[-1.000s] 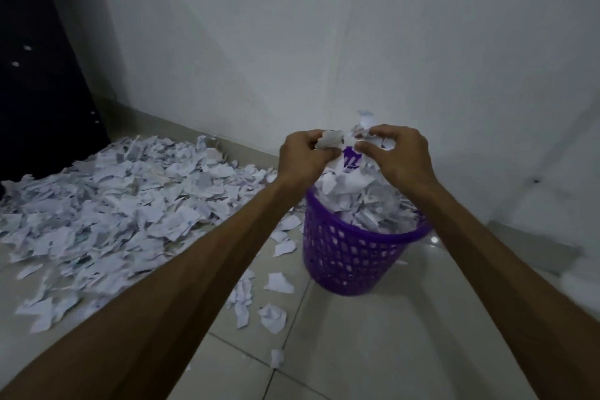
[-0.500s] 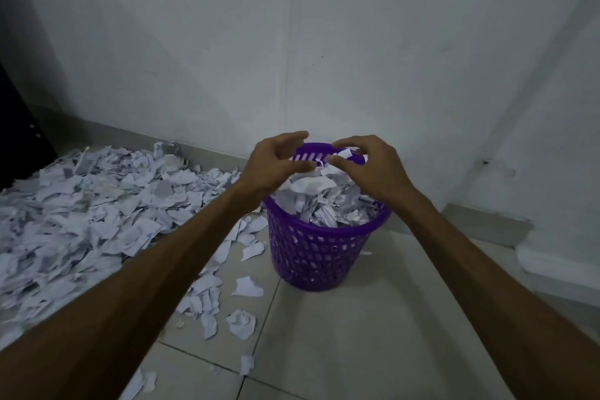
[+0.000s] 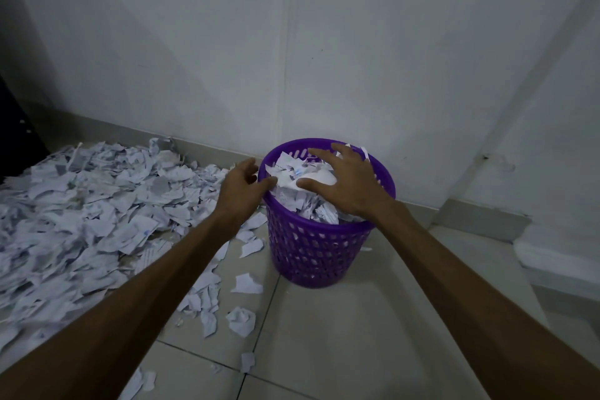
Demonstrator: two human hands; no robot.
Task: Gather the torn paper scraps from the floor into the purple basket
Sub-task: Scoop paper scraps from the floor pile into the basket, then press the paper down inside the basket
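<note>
The purple basket [image 3: 311, 256] stands on the tiled floor near the wall corner, heaped to its rim with torn paper scraps [image 3: 293, 187]. My right hand [image 3: 347, 187] lies flat, fingers spread, on top of that heap. My left hand [image 3: 242, 187] hovers at the basket's left rim with loosely bent fingers and holds nothing; its thumb touches the scraps at the rim. A large pile of torn paper scraps [image 3: 87, 221] covers the floor to the left.
Loose scraps [image 3: 242, 318] lie scattered on the tiles between the pile and the basket. White walls meet in a corner behind the basket. A dark door or cabinet [image 3: 13, 133] stands at the far left. A low step [image 3: 558, 256] runs along the right.
Both hands held a bunch of scraps above the basket, then lowered and let it go. Now my right hand presses flat on the heap and my left has drawn to the rim.
</note>
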